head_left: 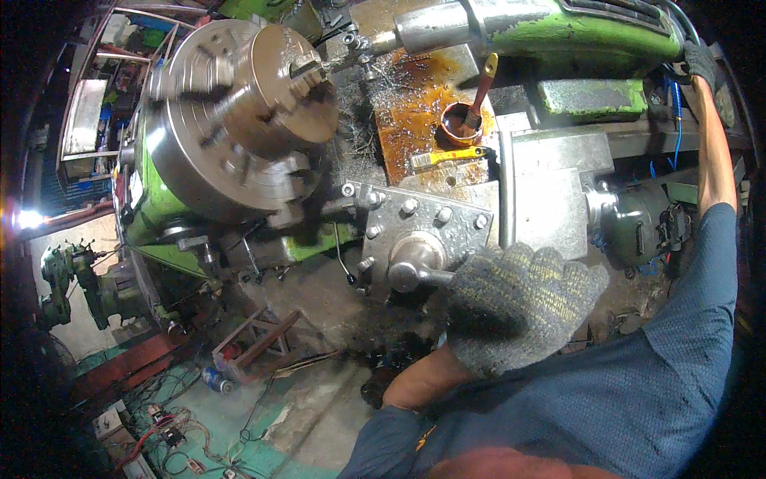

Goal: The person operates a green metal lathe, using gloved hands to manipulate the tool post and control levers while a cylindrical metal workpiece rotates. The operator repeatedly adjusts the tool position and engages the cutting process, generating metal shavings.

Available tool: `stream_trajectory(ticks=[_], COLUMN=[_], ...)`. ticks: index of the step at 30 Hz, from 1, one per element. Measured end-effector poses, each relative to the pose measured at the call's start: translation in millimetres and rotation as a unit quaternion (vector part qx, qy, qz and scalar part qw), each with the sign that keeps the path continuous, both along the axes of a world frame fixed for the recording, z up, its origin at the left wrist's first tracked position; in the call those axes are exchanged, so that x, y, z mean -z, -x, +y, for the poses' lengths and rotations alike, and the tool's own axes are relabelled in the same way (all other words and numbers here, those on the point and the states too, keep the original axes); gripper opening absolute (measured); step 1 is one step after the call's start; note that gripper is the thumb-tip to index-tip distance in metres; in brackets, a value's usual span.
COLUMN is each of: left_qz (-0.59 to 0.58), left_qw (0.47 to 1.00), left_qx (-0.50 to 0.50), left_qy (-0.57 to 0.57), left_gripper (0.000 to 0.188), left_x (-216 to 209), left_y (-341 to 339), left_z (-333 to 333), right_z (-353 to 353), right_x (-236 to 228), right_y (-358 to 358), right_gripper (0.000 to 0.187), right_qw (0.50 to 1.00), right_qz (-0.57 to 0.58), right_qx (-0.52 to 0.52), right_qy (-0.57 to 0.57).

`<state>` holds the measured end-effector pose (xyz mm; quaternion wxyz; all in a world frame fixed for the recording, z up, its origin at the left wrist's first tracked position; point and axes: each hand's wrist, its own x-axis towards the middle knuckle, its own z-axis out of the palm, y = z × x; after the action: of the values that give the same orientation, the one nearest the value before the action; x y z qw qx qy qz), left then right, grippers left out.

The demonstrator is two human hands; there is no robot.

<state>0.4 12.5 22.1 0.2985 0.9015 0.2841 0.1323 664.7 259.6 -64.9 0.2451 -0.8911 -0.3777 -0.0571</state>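
My left hand [523, 307], in a grey knit glove, is closed over the end of the tool post handle [431, 277]; its fingertips are hidden. The square tool post [427, 215] has several bolts on top. Stretched far to the right, my right hand [700, 64], also gloved, is closed on the rim of the tailstock handwheel [688, 28], which shows only in part. From the green tailstock [574, 40] a steel quill [435, 28] points toward a round metal workpiece [291, 88]. The lathe chuck [215, 120] around it is blurred by spinning.
On the oily, chip-strewn plate [419, 88] stand a small cup [461, 124] with a brush [483, 88] in it and a yellow-handled brush [451, 157]. A motor [638, 223] sits at right. Cables [179, 435] and a metal frame [259, 343] lie on the floor.
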Motion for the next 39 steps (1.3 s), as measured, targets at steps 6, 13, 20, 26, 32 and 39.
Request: stream_trajectory(ticks=[6, 13, 20, 26, 32, 39], left_qz=[0.002, 0.044, -0.011, 0.072, 0.033, 0.052], left_qw=[1.000, 0.998, 1.000, 0.996, 0.999, 0.998], left_qx=[0.007, 0.027, -0.001, 0.028, 0.012, 0.012], left_qy=[0.002, 0.026, 0.019, 0.046, 0.016, 0.019], left_gripper=[0.039, 0.042, 0.042, 0.039, 0.034, 0.030], left_x=[-2.1, -9.7, 12.2, -15.3, -10.5, -16.0], left_y=[-0.4, -0.8, 0.2, -4.6, -4.6, -6.0], left_z=[3.0, 4.8, -5.8, 9.9, 6.2, 9.3], right_z=[-12.2, -14.1, -15.6, -13.4, -15.3, -6.9], right_x=[-8.0, -9.7, -13.0, -9.4, -9.6, -2.4], right_y=[14.4, 7.9, 24.1, 15.9, -16.4, -7.1], right_gripper=[0.042, 0.042, 0.045, 0.045, 0.044, 0.043], right_qw=[0.999, 0.999, 1.000, 0.999, 0.996, 1.000], right_qz=[0.031, 0.016, -0.020, -0.027, -0.082, 0.000], right_qx=[-0.004, -0.001, -0.005, 0.012, -0.036, -0.021], right_qy=[-0.028, -0.034, -0.022, -0.032, 0.016, -0.010])
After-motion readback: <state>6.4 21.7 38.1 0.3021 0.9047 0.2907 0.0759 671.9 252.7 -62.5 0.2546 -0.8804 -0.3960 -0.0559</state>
